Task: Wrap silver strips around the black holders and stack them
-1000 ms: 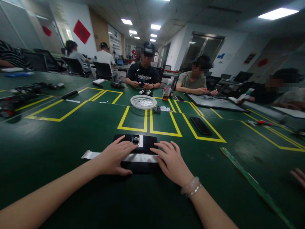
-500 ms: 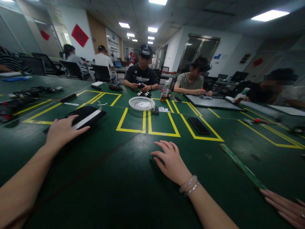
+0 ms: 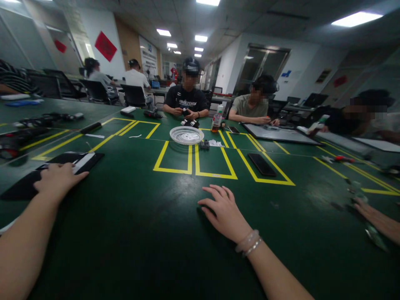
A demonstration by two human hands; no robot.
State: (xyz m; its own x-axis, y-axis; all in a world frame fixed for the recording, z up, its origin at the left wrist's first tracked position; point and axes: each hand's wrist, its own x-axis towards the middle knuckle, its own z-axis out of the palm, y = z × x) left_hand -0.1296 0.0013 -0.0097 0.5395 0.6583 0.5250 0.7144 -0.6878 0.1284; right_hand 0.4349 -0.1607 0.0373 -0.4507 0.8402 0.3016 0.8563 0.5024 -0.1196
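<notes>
My left hand (image 3: 58,181) lies with spread fingers on a flat black item (image 3: 21,179) that carries a white strip, at the left of the green table (image 3: 150,233). Whether the fingers grip it cannot be seen; they look laid over its top. Near the middle of the table my right hand (image 3: 221,212) rests with its fingers apart and nothing in them, a bracelet pair at its wrist. Beyond it are yellow tape outlines (image 3: 215,176) and a black phone (image 3: 261,164) inside one of them.
A white round basket (image 3: 186,136), a bottle (image 3: 216,121) and a small grey part (image 3: 204,144) stand farther back. At the right, another person's hand (image 3: 371,212) holds a blurred green strip. Several people sit around. Dark tools (image 3: 21,139) lie at the left.
My left hand and the black item have moved left and nearer to me. The other person's hand at the right has moved up with the green strip, which is now blurred. My right hand is unmoved.
</notes>
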